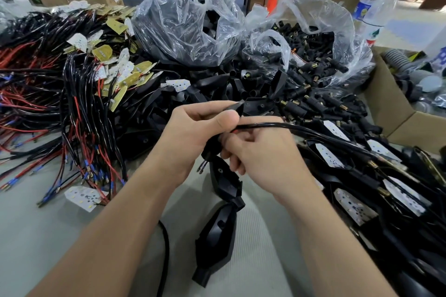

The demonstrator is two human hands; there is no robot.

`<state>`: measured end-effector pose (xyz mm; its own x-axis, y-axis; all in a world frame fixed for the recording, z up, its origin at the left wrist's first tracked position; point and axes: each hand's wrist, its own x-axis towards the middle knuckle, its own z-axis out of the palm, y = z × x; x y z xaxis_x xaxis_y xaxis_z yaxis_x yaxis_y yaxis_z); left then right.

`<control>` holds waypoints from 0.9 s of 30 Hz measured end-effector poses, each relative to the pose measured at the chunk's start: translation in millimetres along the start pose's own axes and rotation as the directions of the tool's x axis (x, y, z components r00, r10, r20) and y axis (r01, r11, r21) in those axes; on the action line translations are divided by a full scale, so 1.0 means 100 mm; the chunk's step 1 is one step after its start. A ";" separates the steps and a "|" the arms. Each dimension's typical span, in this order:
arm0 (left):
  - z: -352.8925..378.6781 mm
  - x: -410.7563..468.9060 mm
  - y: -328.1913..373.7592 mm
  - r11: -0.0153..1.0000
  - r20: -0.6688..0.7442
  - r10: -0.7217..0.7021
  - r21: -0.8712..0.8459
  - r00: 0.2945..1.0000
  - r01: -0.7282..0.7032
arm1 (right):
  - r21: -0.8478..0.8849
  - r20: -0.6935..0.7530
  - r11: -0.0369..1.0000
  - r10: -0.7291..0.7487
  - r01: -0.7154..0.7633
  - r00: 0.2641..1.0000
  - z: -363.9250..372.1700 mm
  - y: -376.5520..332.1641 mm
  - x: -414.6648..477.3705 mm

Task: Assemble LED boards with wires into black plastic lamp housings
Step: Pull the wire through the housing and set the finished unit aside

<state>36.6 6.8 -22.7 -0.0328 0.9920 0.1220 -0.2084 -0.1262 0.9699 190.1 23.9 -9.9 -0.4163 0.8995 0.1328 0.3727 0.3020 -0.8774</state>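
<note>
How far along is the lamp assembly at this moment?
Done: lamps with white boards fitted pile up at right. In hand: the left hand pinches a housing, the right hand grips a cable. Still to do: many wired boards and a bag of black parts.

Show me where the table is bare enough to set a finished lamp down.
Best patch: bare table at the near left, bordered by the wire pile, the loose LED board and the left forearm. A narrower strip lies between the housing and the right forearm. Crowded: the lamp pile on the right and the far side around the bags.
</note>
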 end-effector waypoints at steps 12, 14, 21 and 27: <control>0.14 0.04 -0.02 0.946 -0.135 -0.314 -0.127 0.940 0.298 | -0.218 -0.423 0.976 -0.070 -0.026 0.904 0.17 -0.12 -0.02; 0.19 0.01 -0.04 0.950 -0.076 -0.311 -0.059 0.947 0.307 | -0.258 -0.438 0.965 -0.083 -0.037 0.895 0.14 -0.09 0.04; 0.25 0.01 -0.10 0.920 -0.100 -0.345 -0.236 0.933 0.314 | 0.060 0.105 0.994 0.081 -0.088 0.991 0.04 0.08 0.11; 0.08 0.01 -0.02 0.858 0.274 -0.384 -0.246 0.881 0.451 | 0.082 0.031 0.996 0.044 -0.047 0.999 0.01 0.01 0.15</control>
<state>44.9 8.6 -23.2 0.3194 0.9247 -0.2074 -0.4344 0.3374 0.8351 183.7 37.0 -8.7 -0.4246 0.9019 0.0798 0.3226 0.2330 -0.9174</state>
